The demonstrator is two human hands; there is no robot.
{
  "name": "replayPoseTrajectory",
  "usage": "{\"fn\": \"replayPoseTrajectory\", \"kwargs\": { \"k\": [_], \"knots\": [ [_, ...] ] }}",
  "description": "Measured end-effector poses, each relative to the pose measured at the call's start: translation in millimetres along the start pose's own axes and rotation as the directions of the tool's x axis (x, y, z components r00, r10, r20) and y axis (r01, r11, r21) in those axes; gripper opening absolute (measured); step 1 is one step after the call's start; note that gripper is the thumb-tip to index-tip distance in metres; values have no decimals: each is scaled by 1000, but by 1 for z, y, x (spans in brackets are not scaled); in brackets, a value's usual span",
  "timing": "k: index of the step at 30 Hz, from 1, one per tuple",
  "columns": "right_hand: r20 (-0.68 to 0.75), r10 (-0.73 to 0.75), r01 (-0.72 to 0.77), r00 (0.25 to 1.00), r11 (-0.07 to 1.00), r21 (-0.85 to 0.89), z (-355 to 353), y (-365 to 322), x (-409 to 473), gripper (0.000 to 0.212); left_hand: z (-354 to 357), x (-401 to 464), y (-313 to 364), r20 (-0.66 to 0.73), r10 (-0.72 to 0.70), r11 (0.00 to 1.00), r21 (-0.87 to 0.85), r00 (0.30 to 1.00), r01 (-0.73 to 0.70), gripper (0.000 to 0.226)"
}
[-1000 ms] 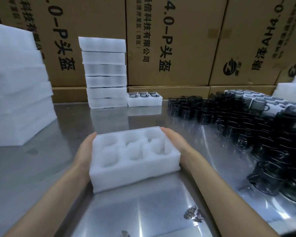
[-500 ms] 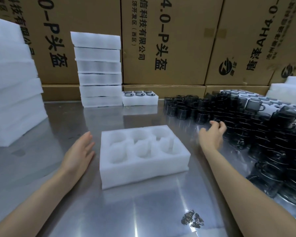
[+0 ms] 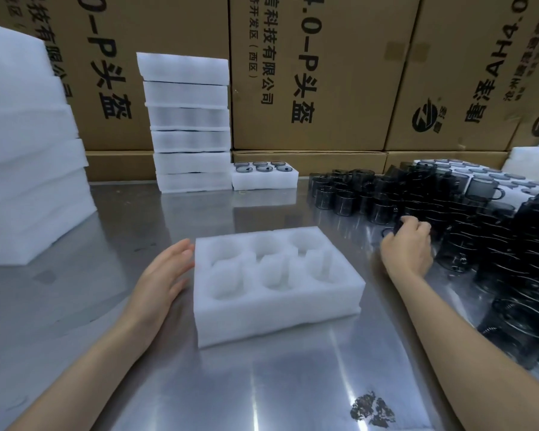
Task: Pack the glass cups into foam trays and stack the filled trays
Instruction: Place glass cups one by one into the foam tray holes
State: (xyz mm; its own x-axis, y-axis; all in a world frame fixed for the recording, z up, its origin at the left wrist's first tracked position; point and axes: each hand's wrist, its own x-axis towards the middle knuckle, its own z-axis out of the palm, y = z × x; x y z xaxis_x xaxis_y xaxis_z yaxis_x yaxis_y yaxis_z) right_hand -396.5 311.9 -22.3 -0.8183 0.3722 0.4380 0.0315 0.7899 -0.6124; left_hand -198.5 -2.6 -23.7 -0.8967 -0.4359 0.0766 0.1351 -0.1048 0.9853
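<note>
Right hand (image 3: 406, 248) now reaches right-of-centre cups (image 3: 448, 213), grip curling on one (hold unclear) | left hand (image 3: 165, 275) flat beside centre empty foam tray (image 3: 277, 281) | step: first cup pickup | next: seat it upright in a pocket

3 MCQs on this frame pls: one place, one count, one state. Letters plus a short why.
1. Where does the left hand lie?
A. beside the empty foam tray
B. in a pocket
C. on the stack

2. How many pockets has that tray?
A. four
B. six
C. eight

3. What is the right hand doing?
A. lying flat
B. gripping a dark glass cup
C. lifting the tray

Key: 1 A, it lies by the tray's left wall; 2 B, two rows of three; 3 B, fingers curl on a cup at the pile's edge.
</note>
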Motion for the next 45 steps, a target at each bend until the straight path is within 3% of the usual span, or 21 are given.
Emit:
{"fn": "replayPoseTrajectory", "kwargs": {
  "k": [4,8,13,15,19,22,24,27,32,36,45],
  "knots": [
    [99,-216,208,971,974,88,2,-8,-7,27,2,-3,0,27,16,1000,-3,999,-16,32],
    [209,-443,437,872,896,77,7,-25,-18,45,3,-5,-1,61,37,999,7,997,-37,31],
    [320,-530,537,785,840,75,6,-35,-25,48,5,-4,-3,36,56,995,81,998,-59,32],
    [256,-525,517,812,850,106,-2,-40,-27,50,8,-4,-5,38,84,989,119,996,-88,36],
    [-100,-477,483,873,823,299,-36,-69,-30,55,17,-7,-4,5,107,989,105,994,-107,36],
    [-225,-538,577,813,690,437,-59,-108,-54,53,20,-5,-3,-41,80,993,94,996,-76,41],
    [-234,-617,650,751,632,421,-63,-137,-81,53,19,-3,-2,-49,82,993,91,995,-77,43],
    [-161,-737,748,657,610,262,-54,-172,-116,54,16,-2,-2,-6,98,987,130,995,-96,46],
    [159,-806,807,570,586,74,-16,-182,-143,57,15,-2,-3,7,95,986,140,995,-95,54],
    [179,-841,845,510,529,74,-12,-176,-149,58,13,1,-4,26,86,986,145,996,-89,58],
    [233,-839,838,493,529,132,-13,-174,-150,57,17,-6,0,40,110,980,161,993,-115,56]
  ]
}}
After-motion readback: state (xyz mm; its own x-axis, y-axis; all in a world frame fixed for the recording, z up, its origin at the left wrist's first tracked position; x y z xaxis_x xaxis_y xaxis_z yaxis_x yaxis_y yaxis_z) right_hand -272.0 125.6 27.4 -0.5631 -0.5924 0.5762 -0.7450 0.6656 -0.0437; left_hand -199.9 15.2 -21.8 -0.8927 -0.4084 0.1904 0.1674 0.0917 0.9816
